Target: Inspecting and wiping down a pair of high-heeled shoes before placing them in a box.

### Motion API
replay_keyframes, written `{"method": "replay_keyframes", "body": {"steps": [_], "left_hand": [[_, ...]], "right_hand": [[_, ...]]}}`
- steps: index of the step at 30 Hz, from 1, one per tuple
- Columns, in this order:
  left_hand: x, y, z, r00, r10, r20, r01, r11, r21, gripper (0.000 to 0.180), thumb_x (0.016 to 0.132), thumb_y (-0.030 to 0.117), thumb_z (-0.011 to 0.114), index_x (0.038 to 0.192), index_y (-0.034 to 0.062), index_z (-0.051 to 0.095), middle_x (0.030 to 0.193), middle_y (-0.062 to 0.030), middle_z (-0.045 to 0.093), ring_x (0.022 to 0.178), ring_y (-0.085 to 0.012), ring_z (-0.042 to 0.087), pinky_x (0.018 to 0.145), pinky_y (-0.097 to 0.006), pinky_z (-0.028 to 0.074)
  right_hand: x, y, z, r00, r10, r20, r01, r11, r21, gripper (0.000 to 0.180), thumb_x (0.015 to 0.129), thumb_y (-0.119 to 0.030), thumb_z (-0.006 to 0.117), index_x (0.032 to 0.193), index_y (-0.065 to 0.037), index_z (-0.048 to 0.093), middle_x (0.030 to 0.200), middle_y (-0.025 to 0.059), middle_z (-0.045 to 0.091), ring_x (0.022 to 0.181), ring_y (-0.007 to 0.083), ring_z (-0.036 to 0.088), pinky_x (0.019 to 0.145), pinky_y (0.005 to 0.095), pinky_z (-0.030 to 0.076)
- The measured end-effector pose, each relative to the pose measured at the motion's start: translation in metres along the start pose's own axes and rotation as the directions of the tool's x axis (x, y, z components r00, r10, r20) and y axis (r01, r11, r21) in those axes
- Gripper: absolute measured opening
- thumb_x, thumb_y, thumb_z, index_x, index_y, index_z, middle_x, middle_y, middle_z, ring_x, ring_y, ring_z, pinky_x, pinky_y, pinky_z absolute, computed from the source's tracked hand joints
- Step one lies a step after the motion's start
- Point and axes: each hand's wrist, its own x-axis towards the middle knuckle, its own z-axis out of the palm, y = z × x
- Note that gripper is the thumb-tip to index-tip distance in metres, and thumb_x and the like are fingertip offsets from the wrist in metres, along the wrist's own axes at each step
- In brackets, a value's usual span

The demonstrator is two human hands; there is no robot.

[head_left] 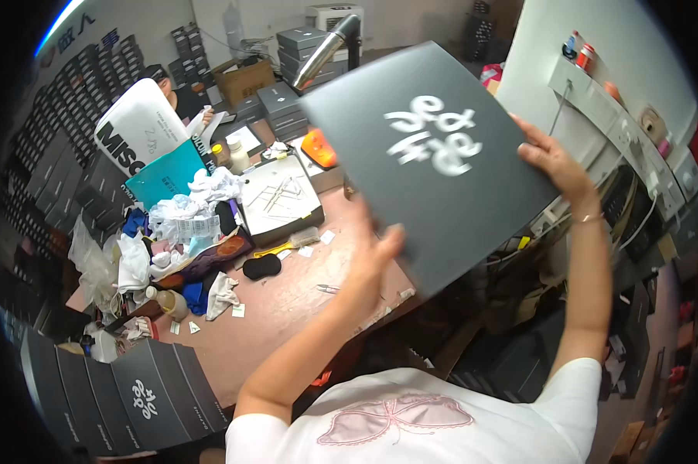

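The right hand (548, 158) grips a dark grey box (445, 201) by its right edge, tilted and raised near the counter (287, 305). The blurred left hand (373, 249) is at the opposite edge; its grip I cannot tell.

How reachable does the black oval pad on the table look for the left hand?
Probably yes, once freed: the black oval pad lies uncovered, with nothing evident between it and the left hand. That hand, blurred, seems occupied at the edge of the large dark box.
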Motion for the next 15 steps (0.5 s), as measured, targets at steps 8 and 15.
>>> {"method": "replay_keyframes", "body": {"steps": [8,15], "left_hand": [[-0.022,-0.106,0.032,0.905,-0.355,0.234,0.327,0.933,0.148,0.081,0.096,0.036,0.058,0.153,0.0088,0.009,0.154,-0.019,0.022,0.14,-0.027,0.029,0.111,-0.036,0.03],[-0.159,-0.054,-0.128,0.936,-0.266,-0.228,0.293,0.952,0.092,0.058,0.097,0.028,0.058,0.146,0.0061,0.036,0.143,-0.0113,0.043,0.129,-0.0216,0.044,0.102,-0.033,0.041]], "right_hand": [[0.067,0.165,-0.078,0.966,0.037,-0.257,-0.21,0.696,-0.686,0.054,0.098,-0.038,0.047,0.136,0.001,0.049,0.133,0.0237,0.054,0.126,0.0346,0.049,0.106,0.0369,0.036],[0.084,0.05,0.096,0.99,0.14,0.009,-0.066,0.524,-0.849,0.065,0.099,-0.046,0.038,0.146,-0.003,0.032,0.153,0.0251,0.024,0.144,0.0339,0.02,0.116,0.0421,0.018]]}}
